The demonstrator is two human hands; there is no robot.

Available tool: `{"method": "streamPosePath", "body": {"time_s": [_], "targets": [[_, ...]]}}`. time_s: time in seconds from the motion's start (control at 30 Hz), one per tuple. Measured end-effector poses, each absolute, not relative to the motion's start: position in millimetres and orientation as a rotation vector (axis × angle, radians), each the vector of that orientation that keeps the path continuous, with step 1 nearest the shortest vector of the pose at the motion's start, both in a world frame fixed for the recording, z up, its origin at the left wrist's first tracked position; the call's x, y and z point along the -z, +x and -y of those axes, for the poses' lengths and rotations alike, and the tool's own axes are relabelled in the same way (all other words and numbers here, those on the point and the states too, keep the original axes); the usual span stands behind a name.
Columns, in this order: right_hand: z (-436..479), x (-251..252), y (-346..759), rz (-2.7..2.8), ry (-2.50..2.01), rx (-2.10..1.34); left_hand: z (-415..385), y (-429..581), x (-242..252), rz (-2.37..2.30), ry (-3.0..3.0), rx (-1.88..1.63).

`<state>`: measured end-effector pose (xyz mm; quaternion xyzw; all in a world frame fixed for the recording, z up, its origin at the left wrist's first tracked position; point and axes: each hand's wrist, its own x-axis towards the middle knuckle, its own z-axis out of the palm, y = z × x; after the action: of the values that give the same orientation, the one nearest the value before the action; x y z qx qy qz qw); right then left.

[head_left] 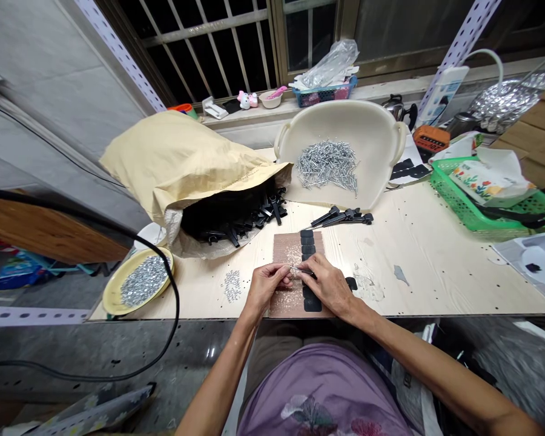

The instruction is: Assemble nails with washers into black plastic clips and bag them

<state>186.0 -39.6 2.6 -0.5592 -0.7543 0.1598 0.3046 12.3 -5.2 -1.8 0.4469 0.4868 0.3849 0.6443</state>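
Both hands meet above a brown board [281, 245] at the table's front edge. My left hand [269, 286] is closed, its thumb and fingers pinched at one end of a thin metal pin [293, 267]. My right hand [327, 284] is closed round a black plastic piece, mostly hidden by the fingers, at the pin's other end. Beneath the right hand a column of black square pads [307, 241] runs down the board. Another black part [352, 283] lies beside the right hand. Pale small bits are scattered on the board.
An open sack [177, 163] of black parts lies back left. Behind stands a white basin [372, 139] of screws. A yellow bowl [113, 289] of metal pieces sits left, small pieces [232, 286] nearer. Black tools [345, 217] lie behind the board; a green basket [490, 218] stands right.
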Motion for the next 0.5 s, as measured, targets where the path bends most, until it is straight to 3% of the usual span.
{"method": "streamPosePath", "body": {"time_s": [0.33, 0.5], "targets": [[32, -6, 207, 1.922, -1.484, -0.477, 8, 25, -2, -1.117, 1.027, -0.844], [12, -1, 235, 1.962, -1.535, -0.339, 6, 22, 2, -1.223, 1.137, -0.865]]}}
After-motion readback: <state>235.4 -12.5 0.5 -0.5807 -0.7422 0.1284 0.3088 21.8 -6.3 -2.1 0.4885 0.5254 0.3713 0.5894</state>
